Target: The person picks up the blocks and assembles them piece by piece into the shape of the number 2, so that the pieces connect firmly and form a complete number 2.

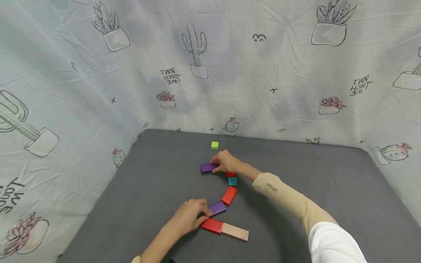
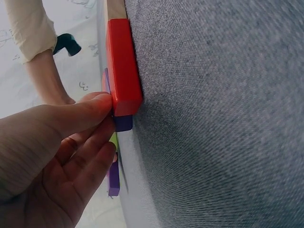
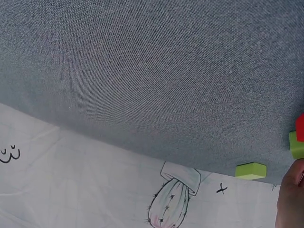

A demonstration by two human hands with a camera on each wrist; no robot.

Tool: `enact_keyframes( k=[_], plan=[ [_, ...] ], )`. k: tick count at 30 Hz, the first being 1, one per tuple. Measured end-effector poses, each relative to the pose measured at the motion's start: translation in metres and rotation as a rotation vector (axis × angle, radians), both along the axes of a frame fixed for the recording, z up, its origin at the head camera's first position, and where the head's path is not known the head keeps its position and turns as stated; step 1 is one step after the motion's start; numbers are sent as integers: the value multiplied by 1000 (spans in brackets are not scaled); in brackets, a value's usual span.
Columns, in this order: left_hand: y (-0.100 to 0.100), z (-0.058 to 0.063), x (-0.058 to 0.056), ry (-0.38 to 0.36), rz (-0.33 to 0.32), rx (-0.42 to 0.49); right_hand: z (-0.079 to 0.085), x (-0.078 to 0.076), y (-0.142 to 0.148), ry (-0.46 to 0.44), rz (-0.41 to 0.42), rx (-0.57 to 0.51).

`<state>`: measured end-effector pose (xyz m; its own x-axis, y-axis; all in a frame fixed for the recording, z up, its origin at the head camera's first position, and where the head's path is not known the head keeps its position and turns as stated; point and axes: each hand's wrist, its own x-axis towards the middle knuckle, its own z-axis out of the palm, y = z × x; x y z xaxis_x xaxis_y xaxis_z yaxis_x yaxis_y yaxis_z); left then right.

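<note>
My right hand (image 1: 227,161) pinches a purple block (image 1: 206,168) between thumb and fingers at the far end of a curved row. In the right wrist view only part of this hand (image 3: 290,197) shows, beside a green block (image 3: 297,146) and a red block (image 3: 300,127). Nearer, my left hand (image 1: 190,214) has thumb and fingertips at the left end of another purple block (image 1: 217,208). Its thumb (image 2: 97,105) also touches the end of a red block (image 2: 124,66) in the left wrist view. The hand partly hides that purple block's end.
A plain wooden block (image 1: 235,232) adjoins the near red block. A red block (image 1: 229,195) and a teal block (image 1: 232,181) continue the curve toward the right hand. One light green block (image 1: 215,145) stands apart near the grey table's back edge. A printed curtain (image 1: 230,73) hangs behind.
</note>
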<state>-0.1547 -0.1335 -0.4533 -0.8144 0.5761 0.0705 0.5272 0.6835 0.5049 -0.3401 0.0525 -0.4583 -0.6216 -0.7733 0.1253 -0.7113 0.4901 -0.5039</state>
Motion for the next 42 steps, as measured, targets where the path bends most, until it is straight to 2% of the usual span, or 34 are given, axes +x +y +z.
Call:
enact_keyframes(
  k=[5,12,19,23,24,28,33,38,42],
  plan=[
    [1,-1,1,2,-7,4,-3,1,1,14,11,35],
    [1,-2,0,7,-2,-5,-5,-5,3,-12,-48,44],
    [1,-2,0,-9,-8,-15,-10,-14,7,4,21,6],
    [2,-1,-1,-8,-8,-23,-9,-14,8,13,19,24],
    [2,-1,-1,-7,-9,-24,-3,-11,7,4,4,41],
    [2,0,-1,-7,-5,-21,-4,-10,6,17,-23,67],
    [2,1,-2,-4,-7,-27,1,-12,8,4,-38,37],
    [1,1,-2,-3,2,-31,16,-24,6,4,-131,-40],
    [2,-1,0,9,3,-22,15,-32,-1,19,-205,-17]
  ],
)
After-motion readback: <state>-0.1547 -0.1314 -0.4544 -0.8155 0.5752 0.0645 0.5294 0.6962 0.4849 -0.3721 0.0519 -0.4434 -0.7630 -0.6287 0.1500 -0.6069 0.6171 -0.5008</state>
